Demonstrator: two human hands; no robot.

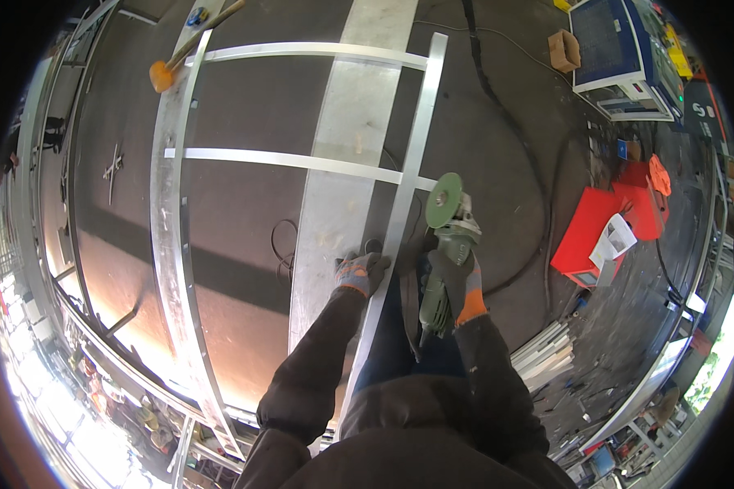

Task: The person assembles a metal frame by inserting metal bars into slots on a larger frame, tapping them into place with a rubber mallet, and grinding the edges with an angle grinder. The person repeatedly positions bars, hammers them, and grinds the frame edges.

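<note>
My right hand (455, 275), in a grey and orange glove, grips a green angle grinder (448, 244). Its green disc (444, 200) is tilted up close to the joint where a cross bar meets the right rail of a metal frame (289, 160). My left hand (362, 271), gloved the same way, presses flat on that right rail (408, 175) and on the wide metal sheet (347, 163) beside it. The frame has two long rails and two cross bars.
An orange-headed mallet (165, 73) lies on the left rail at the top. A black cable (506, 122) runs over the floor to the right. Red machine boxes (595, 228), a blue and white machine (620, 57) and a bundle of metal bars (546, 350) stand to the right.
</note>
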